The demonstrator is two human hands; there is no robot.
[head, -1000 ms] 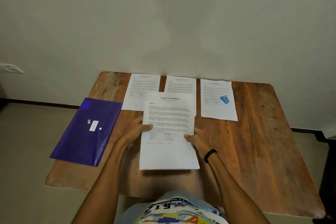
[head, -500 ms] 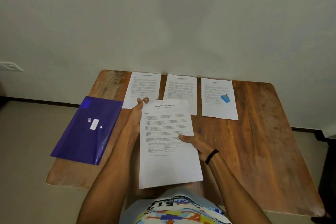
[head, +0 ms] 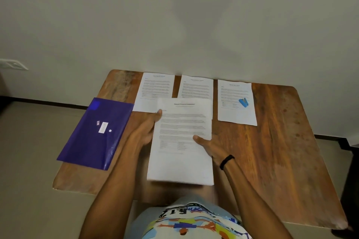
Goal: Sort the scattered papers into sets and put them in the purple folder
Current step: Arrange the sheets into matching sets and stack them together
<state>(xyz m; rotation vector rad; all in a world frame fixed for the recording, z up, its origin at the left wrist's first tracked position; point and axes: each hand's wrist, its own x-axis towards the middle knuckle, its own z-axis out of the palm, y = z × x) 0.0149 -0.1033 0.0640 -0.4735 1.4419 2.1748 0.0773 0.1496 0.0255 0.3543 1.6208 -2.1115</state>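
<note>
Lying at the left of the bench (head: 287, 141), the purple folder (head: 95, 134) overhangs the near-left edge. Its long axis runs slantwise from near-left to far-right, and its flap looks closed. It sits just beside the left hand (head: 144, 130), so that hand is plainly the nearer one for any move toward it.

The left hand grips the held papers (head: 182, 141) at their left edge, thumb on the upper corner and fingers hidden beneath. The papers are upright to the viewer, long axis pointing away from the body, raised slightly above the bench in front of the torso. The right hand (head: 208, 145), a black wristband (head: 226, 162) on its wrist, clasps the right edge with the thumb pressed on top.

Along the far edge lie the left sheet (head: 155, 91), the middle sheet (head: 196, 88) and the right sheet (head: 236, 103), the last with a small blue object (head: 243, 102) resting on it.

The held papers cover the near part of the middle sheet. Their print is blurred, so which set they belong to cannot be read, nor how many sheets are held.
</note>
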